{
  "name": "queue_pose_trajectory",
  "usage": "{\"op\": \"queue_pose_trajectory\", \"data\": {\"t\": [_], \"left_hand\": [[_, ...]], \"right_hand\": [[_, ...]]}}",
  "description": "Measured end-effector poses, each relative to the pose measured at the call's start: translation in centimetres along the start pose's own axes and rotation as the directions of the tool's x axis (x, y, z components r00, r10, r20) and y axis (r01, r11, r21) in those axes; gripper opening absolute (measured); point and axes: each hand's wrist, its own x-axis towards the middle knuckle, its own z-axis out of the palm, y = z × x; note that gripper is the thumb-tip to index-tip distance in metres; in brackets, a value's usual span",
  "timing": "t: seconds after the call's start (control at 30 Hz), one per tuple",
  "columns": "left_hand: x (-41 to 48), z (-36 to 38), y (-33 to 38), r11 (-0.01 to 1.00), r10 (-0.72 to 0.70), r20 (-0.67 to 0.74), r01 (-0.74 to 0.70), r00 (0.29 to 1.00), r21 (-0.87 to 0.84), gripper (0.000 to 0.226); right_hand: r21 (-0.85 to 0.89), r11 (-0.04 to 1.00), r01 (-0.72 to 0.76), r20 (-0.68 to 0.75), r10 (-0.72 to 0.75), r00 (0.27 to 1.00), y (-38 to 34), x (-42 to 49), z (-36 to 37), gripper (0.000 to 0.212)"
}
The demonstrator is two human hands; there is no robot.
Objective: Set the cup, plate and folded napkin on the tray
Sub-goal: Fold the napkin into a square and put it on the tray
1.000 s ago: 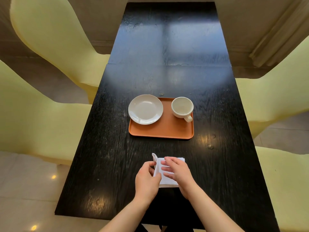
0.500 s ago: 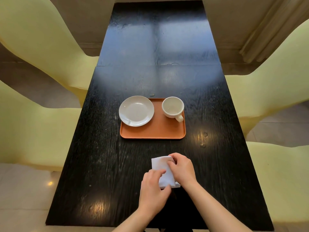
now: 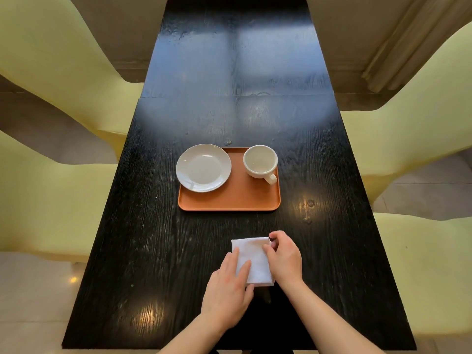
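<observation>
Glossy black wooden table [image 3: 237, 72], pale yellow chairs [image 3: 46, 190] either side, light tiled floor [image 3: 30, 290]

No text, label, brand, number or sign is showing legibly anywhere in the head view.

Black wood-grain table [image 3: 229, 72] (glossy, light reflections), pale yellow chairs [image 3: 51, 195] both sides, beige curtain [image 3: 398, 47] top rt.
</observation>
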Motion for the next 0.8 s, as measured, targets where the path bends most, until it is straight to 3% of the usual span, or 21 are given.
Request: {"op": "queue_pose_trajectory", "data": {"t": [0.13,0.67,0.8], "left_hand": [[0.09,0.47,0.13,0.999,0.02,0.005,-0.02,1.0,0.037,0.06],[-0.23,0.66,0.31,0.997,0.04,0.044,-0.043,0.998,0.06,0.056],[-0.42,0.7,0.38,0.998,0.033,0.046,-0.035,0.998,0.047,0.057]], "right_hand": [[0.02,0.999,-0.038,-0.005,0.038,0.999,0.19,0.19,0.03,0.005],[-0.019,0.993,-0.115,-0.032,0.115,0.993,0.71,0.46,-0.21,0.002],[0.008,0.99,-0.142,-0.048,0.142,0.989,0.89,0.22,0.12,0.01]]}}
